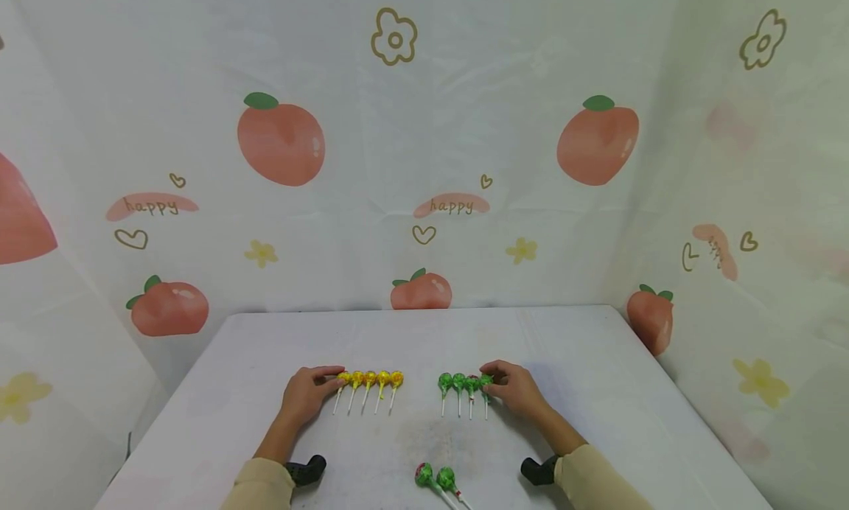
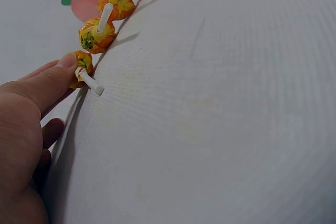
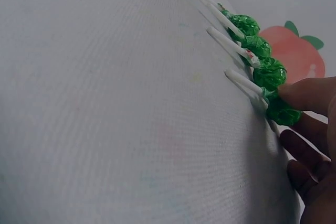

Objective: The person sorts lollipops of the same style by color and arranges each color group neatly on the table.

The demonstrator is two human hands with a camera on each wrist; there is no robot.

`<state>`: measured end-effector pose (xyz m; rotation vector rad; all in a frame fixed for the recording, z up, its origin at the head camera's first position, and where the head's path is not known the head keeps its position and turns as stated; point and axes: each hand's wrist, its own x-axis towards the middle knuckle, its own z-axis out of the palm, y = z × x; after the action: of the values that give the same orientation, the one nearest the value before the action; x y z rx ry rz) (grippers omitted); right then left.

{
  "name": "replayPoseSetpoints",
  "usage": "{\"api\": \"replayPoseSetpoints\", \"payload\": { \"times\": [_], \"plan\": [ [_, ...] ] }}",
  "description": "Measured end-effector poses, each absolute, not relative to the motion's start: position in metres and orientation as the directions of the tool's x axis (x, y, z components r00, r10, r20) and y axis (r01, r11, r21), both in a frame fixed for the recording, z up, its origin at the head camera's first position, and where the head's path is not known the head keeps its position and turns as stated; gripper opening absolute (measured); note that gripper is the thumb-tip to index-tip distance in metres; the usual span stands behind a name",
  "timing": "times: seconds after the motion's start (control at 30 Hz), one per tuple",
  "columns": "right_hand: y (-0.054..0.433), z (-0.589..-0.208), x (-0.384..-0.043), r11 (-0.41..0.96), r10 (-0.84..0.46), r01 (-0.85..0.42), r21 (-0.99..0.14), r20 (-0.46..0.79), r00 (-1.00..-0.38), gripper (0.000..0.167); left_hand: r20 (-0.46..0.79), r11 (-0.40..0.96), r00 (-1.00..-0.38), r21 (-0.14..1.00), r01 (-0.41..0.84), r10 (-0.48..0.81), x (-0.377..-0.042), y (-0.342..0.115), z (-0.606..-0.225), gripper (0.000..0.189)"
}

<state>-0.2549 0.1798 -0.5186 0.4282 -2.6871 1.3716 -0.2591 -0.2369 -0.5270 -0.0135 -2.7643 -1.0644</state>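
On the left, several yellow-wrapped lollipops (image 1: 370, 378) lie in a row, white sticks toward the person. My left hand (image 1: 306, 394) is at the row's left end, with thumb and fingers pinching the head of the end yellow lollipop (image 2: 85, 61). Right of these is a row of several green-wrapped lollipops (image 1: 458, 381), sticks also facing the person. At its right end my right hand (image 1: 520, 390) pinches the head of the last green lollipop (image 3: 282, 114) between thumb and fingers. In the right wrist view its stick rests close over the white table.
Two more green lollipops (image 1: 446, 479) lie near the front middle of the white table (image 1: 371, 337). A patterned curtain (image 1: 345, 252) hangs behind and around the table. Black wrist mounts (image 1: 306, 471) stick out from both cuffs.
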Motion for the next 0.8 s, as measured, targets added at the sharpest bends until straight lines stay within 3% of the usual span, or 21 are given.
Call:
{"api": "replayPoseSetpoints", "payload": {
  "times": [0.37, 0.8],
  "plan": [
    [0.1799, -0.5196, -0.2542, 0.549, -0.202, -0.3, -0.78, 0.225, -0.953, 0.027, 0.17, 0.74, -0.984, 0.669, 0.076, -0.053, -0.261, -0.2381, -0.5308, 0.029],
    [0.1829, -0.519, -0.2522, 0.588, -0.116, -0.226, -0.777, 0.196, -0.974, 0.026, 0.176, 0.737, -0.983, 0.67, 0.086, -0.046, -0.2606, -0.2377, -0.5293, 0.028]
  ]
}}
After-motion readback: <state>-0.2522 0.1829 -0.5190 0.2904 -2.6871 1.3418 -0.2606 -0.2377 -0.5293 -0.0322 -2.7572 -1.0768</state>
